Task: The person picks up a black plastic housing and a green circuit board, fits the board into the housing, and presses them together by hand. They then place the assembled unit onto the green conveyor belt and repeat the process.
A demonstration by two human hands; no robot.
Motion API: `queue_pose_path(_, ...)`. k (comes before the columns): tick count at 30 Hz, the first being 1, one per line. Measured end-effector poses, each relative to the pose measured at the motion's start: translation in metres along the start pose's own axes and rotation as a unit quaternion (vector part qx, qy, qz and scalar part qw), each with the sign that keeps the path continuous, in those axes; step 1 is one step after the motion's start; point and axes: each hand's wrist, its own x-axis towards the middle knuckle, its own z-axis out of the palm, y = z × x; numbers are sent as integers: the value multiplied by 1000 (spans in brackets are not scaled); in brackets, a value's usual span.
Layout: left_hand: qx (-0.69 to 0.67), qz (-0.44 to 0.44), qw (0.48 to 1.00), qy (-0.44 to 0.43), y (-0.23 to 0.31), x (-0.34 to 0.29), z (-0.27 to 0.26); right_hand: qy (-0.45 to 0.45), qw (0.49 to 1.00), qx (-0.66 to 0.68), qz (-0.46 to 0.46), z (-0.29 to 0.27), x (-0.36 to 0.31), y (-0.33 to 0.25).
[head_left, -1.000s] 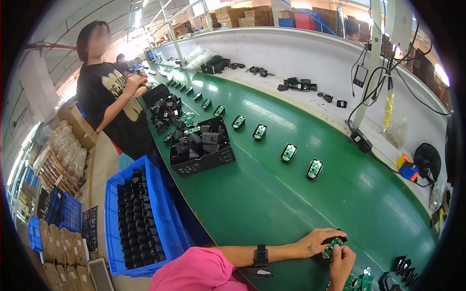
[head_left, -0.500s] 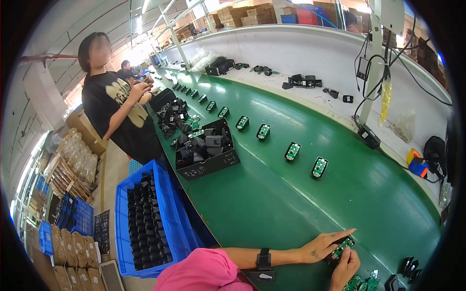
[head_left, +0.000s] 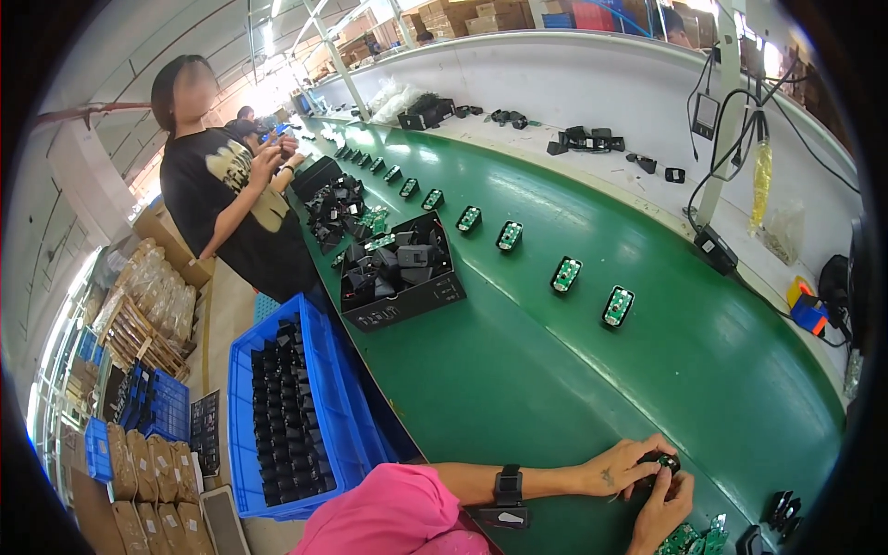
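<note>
A small black case (head_left: pixel 662 460) is held between both hands, over the near right part of the green bench (head_left: pixel 499 388); most of it is hidden by the fingers, and whether the bench is touched by it cannot be told. It is gripped from the left by the left hand (head_left: pixel 622 469), whose fingers are bent narrowly around it. It is pinched from the near right by the thumb and fingers of the right hand (head_left: pixel 668 507). A black wristband (head_left: pixel 508 487) is worn on the left forearm, below a pink sleeve (head_left: pixel 393 509).

Just beside the right hand, a pile of green circuit boards (head_left: pixel 689 540) is seen at the lower edge, with some black parts (head_left: pixel 785 509) set farther right. Beyond the hands, 1 slanting row of black cases with green boards (head_left: pixel 619 306) is laid along the bench, and the 2 nearest are placed close together. To the left of the row, a black box (head_left: pixel 407 304) is filled with dark plastic parts (head_left: pixel 416 256). A blue crate (head_left: pixel 239 416), stacked with black pieces (head_left: pixel 289 416), is placed beside the bench. Farther off, small things are handled by a co-worker (head_left: pixel 236 190) in a black shirt
</note>
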Motion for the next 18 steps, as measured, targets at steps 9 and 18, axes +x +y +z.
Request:
queue_pose_path(9, -5, 40, 999, 30, -7, -7, 8, -55, 992, 105, -46, 2, -5, -6)
queue_pose_path(18, 163, 48, 977, 129, -6, -2, 10, -13, 986, 164, -1, 25, -5, -8)
